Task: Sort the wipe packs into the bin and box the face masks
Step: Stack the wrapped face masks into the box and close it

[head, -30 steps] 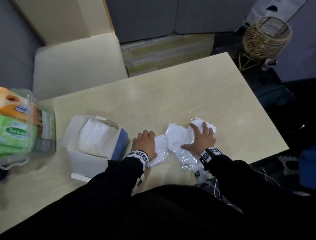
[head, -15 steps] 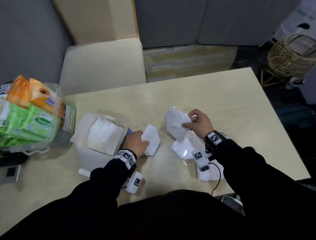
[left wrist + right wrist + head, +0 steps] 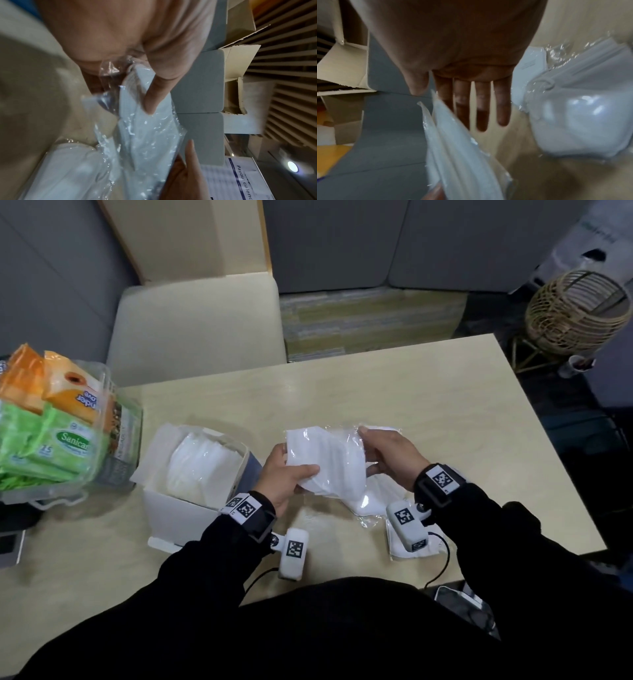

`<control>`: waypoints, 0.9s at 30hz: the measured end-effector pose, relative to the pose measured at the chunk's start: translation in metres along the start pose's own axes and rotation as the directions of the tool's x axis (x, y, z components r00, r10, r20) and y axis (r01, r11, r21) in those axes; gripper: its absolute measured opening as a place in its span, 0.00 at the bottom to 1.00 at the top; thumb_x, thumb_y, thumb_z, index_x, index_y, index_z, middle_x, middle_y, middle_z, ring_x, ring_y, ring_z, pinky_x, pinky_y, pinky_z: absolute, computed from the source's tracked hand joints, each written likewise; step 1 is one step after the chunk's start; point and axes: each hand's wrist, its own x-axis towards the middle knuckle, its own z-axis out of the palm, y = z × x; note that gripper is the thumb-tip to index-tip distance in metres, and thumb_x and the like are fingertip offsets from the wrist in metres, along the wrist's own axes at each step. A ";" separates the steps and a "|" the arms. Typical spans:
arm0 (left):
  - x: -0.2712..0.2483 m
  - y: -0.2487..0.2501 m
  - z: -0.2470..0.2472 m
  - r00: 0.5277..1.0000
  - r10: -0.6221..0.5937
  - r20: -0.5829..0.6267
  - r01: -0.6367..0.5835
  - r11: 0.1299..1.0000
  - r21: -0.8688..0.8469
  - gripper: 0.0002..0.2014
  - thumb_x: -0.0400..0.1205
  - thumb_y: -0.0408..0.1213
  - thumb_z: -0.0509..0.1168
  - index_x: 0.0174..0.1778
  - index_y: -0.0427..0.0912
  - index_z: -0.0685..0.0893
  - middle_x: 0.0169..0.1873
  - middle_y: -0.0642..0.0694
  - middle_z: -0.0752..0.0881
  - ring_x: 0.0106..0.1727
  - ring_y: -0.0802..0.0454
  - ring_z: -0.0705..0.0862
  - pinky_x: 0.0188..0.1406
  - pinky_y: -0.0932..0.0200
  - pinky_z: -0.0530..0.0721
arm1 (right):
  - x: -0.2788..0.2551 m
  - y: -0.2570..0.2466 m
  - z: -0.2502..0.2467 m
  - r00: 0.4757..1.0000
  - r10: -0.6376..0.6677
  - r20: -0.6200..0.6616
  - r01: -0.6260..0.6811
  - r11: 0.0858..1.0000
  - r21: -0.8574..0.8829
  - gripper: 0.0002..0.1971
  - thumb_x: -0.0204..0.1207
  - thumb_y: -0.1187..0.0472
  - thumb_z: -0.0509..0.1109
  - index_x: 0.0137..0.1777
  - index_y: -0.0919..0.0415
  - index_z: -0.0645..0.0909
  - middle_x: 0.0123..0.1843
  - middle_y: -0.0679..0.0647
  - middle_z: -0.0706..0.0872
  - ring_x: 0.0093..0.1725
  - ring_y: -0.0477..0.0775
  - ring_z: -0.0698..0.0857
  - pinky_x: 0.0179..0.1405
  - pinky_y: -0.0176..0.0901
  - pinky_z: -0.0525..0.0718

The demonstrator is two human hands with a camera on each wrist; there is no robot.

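My left hand (image 3: 289, 470) pinches a small stack of white face masks (image 3: 325, 460) in clear wrappers, thumb on top; the left wrist view shows the thumb pressed on the face masks (image 3: 137, 121). My right hand (image 3: 368, 451) holds the stack's other end, and in the right wrist view the face masks (image 3: 453, 148) run between thumb and straight fingers. The stack hangs just above the table, right of the open white box (image 3: 178, 508) with masks inside. More wrapped masks (image 3: 368, 503) lie under my right wrist. The clear bin (image 3: 126, 453) at far left holds green and orange wipe packs (image 3: 51, 440).
The light wooden table (image 3: 445, 412) ends close on the right and near side. A pale chair (image 3: 198, 326) stands behind it. A wicker basket (image 3: 579, 309) sits on the floor at far right. A grey device (image 3: 10, 546) lies at the left edge.
My hands each held a mask apart; they have come together and now hold the masks as one stack above the table, beside the box.
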 end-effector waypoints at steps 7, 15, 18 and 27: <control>0.007 -0.016 -0.019 0.987 -0.148 -0.065 0.140 0.984 -0.110 0.20 0.77 0.16 0.71 0.63 0.36 0.85 0.62 0.30 0.90 0.61 0.30 0.89 0.64 0.31 0.87 | 0.027 0.066 -0.029 0.960 0.042 -0.275 -0.263 0.457 -0.849 0.46 0.58 0.36 0.87 0.75 0.49 0.74 0.66 0.55 0.81 0.62 0.60 0.83 0.61 0.52 0.83; 0.006 -0.027 -0.038 0.968 -0.219 -0.122 0.182 0.949 -0.257 0.15 0.81 0.29 0.72 0.64 0.30 0.86 0.62 0.26 0.89 0.58 0.28 0.90 0.62 0.22 0.84 | 0.036 0.085 -0.020 0.941 -0.004 -0.340 -0.285 0.533 -0.796 0.40 0.61 0.55 0.87 0.71 0.45 0.71 0.52 0.52 0.81 0.53 0.60 0.85 0.47 0.47 0.80; 0.008 -0.029 -0.040 0.975 -0.192 -0.113 0.156 0.949 -0.272 0.13 0.84 0.29 0.71 0.64 0.36 0.87 0.57 0.33 0.93 0.55 0.33 0.92 0.55 0.34 0.90 | 0.036 0.078 -0.029 0.927 -0.020 -0.375 -0.248 0.718 -0.651 0.22 0.66 0.58 0.86 0.59 0.51 0.84 0.40 0.47 0.81 0.45 0.55 0.82 0.41 0.42 0.76; 0.014 -0.030 -0.038 0.985 -0.139 -0.104 0.103 0.951 -0.293 0.15 0.87 0.30 0.68 0.70 0.40 0.85 0.62 0.37 0.91 0.54 0.39 0.91 0.45 0.45 0.92 | 0.016 0.046 -0.026 0.961 0.176 -0.214 -0.109 0.950 0.292 0.10 0.79 0.74 0.73 0.50 0.58 0.82 0.44 0.61 0.87 0.39 0.62 0.86 0.41 0.60 0.94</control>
